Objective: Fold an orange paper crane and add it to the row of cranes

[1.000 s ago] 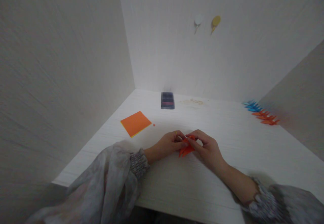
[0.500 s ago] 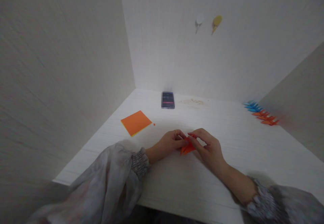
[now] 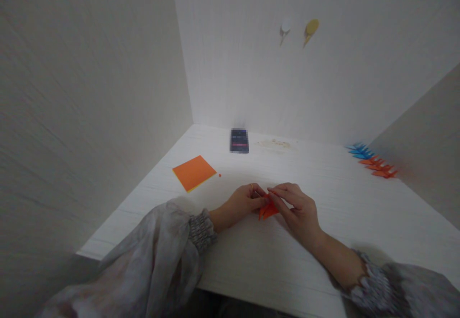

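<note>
Both hands [image 3: 245, 204] [image 3: 301, 213] pinch, with nearly closed fingers [image 3: 282, 206], a small red-orange folded paper [image 3: 269, 211], sharply pointed.

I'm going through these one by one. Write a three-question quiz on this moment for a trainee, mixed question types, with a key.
1. What do the left hand and right hand hold between them?
a) scissors
b) folded red-orange paper
c) a pen

2. True or false: a ring shows on the left hand.

3. Fill in: the row of folded pieces on the right is orange at its near end and ____ at its far end.

Key:
1. b
2. True
3. blue
</note>
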The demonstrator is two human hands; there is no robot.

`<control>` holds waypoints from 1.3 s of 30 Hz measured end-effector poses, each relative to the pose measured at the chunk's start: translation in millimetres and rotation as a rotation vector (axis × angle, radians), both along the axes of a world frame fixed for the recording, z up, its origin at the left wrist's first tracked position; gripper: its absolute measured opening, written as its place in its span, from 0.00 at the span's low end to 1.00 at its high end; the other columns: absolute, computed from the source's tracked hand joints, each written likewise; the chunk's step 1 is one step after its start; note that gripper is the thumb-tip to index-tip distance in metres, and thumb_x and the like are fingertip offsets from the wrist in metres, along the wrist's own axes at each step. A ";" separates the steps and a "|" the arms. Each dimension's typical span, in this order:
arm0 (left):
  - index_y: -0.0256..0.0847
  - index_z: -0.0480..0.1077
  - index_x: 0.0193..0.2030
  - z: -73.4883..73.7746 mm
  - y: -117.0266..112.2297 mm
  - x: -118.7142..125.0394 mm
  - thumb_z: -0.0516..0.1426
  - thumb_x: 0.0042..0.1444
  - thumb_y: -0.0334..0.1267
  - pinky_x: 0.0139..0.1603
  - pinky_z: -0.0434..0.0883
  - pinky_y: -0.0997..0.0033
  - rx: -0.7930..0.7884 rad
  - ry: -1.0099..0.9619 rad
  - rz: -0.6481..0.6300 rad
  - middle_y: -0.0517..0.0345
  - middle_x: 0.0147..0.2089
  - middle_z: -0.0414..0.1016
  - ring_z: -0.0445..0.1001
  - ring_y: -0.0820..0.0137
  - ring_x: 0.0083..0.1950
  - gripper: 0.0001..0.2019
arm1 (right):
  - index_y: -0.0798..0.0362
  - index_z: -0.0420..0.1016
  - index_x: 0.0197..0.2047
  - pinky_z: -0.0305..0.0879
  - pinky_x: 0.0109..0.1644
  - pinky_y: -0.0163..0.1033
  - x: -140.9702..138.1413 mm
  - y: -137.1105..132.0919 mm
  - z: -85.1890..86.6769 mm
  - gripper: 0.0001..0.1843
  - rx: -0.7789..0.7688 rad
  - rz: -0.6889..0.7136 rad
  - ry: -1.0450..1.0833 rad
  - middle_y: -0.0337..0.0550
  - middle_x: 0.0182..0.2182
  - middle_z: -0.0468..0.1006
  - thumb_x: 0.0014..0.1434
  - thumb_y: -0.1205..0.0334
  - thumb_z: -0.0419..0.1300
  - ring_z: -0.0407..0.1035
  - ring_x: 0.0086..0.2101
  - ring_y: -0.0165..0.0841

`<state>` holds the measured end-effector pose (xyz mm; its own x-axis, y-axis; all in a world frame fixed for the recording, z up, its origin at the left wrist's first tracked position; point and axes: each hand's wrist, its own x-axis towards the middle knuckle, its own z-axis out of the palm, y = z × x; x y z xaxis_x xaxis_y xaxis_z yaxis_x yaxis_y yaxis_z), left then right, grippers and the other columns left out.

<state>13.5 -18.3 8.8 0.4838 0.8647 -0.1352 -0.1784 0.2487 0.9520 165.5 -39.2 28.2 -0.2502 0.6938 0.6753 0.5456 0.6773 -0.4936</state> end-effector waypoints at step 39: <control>0.35 0.62 0.29 -6.6 3.9 -3.2 0.60 0.42 0.42 0.28 0.62 0.75 0.116 0.127 0.042 0.60 0.26 0.68 0.66 0.77 0.26 0.14 | 0.50 0.71 0.37 0.63 0.38 0.43 1.6 3.5 -0.7 0.07 0.055 0.038 -0.117 0.43 0.30 0.74 0.53 0.64 0.57 0.67 0.33 0.35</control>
<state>10.3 -14.4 2.2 0.4322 0.8971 -0.0912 -0.0628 0.1308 0.9894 167.2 -35.7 27.4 -0.3545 0.6453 0.6767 0.5708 0.7225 -0.3900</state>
